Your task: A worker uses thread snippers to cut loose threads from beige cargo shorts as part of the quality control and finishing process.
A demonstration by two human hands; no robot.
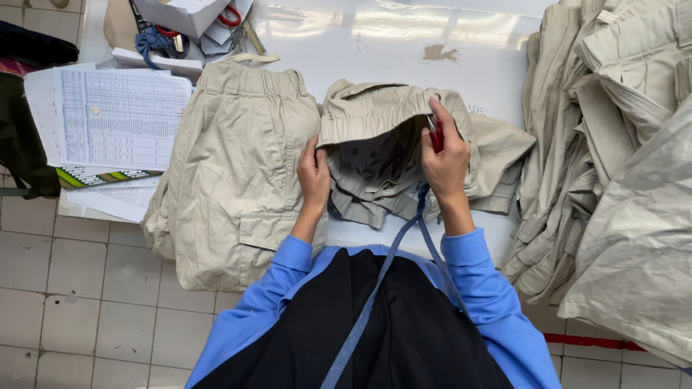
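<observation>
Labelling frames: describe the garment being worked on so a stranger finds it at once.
On the white table, between the flat-folded beige trousers and the heaped pile, lies a beige garment. Unlike its neighbours, its elastic waistband is pulled open, with the left hand and right hand on it.

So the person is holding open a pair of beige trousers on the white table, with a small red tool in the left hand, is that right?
Not quite: the red tool is in the right hand, not the left. The head view shows the left hand gripping the waistband of the beige trousers on the white table.
</observation>
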